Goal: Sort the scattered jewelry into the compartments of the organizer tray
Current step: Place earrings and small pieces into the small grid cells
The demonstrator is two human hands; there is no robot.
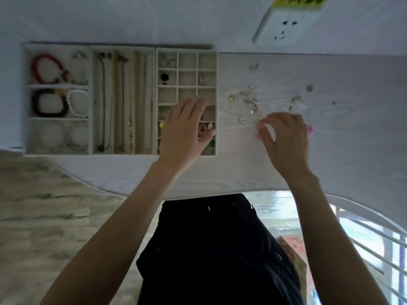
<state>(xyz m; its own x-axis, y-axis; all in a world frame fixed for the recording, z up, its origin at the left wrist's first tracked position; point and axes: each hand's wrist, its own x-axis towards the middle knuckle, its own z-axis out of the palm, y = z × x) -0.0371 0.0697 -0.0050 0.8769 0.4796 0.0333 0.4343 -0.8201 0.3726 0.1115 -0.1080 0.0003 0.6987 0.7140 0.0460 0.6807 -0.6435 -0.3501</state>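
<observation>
The cream organizer tray lies at the table's back left in three sections. Its left section holds a red bracelet, a dark bead bracelet and a pearl bracelet; the middle section holds necklaces. My left hand hovers with relaxed fingers over the small-grid section, hiding several cells. Scattered small jewelry lies to the right of the tray. At the pile's near edge my right hand curls its fingers round a small pink piece; blur hides the pinch.
A white wall socket with a yellow label sits at the back right. The table's curved front edge runs just ahead of my dark clothing. A white wire rack stands at the lower right, and wood-look flooring shows on the left.
</observation>
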